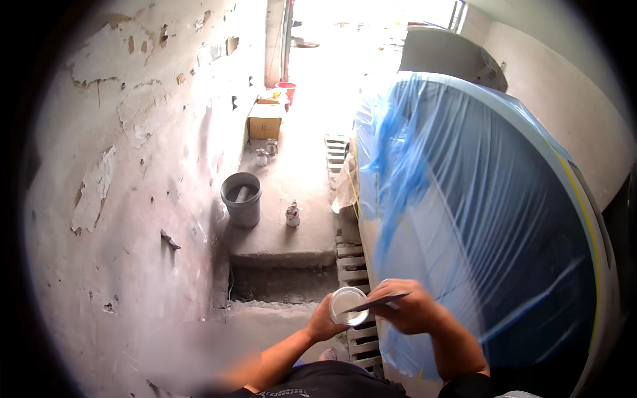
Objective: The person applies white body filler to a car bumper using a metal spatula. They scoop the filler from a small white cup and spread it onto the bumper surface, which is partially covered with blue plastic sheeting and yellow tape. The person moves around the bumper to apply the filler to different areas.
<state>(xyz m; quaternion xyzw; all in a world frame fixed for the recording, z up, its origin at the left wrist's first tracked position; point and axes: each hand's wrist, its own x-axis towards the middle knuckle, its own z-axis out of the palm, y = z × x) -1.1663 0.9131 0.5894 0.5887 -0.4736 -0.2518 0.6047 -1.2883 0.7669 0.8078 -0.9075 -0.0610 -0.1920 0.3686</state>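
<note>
My left hand [322,318] grips a small round container [346,298] with a pale rim and pale contents, just below the middle of the view. My right hand [409,306] is closed on a flat dark scraper [378,301], held tilted across the container's top with its tip at or over the opening. Whether the tip touches the contents I cannot tell. Directly right of my hands is a large curved body under blue plastic sheeting [478,212].
A peeling wall [113,199] runs along the left. On the concrete ledge [285,242] stand a grey bucket [240,211], small cans [292,215], a cardboard box [264,125] and a red bucket [289,88]. A recessed pit [282,278] and slotted channel [352,262] lie below, before me.
</note>
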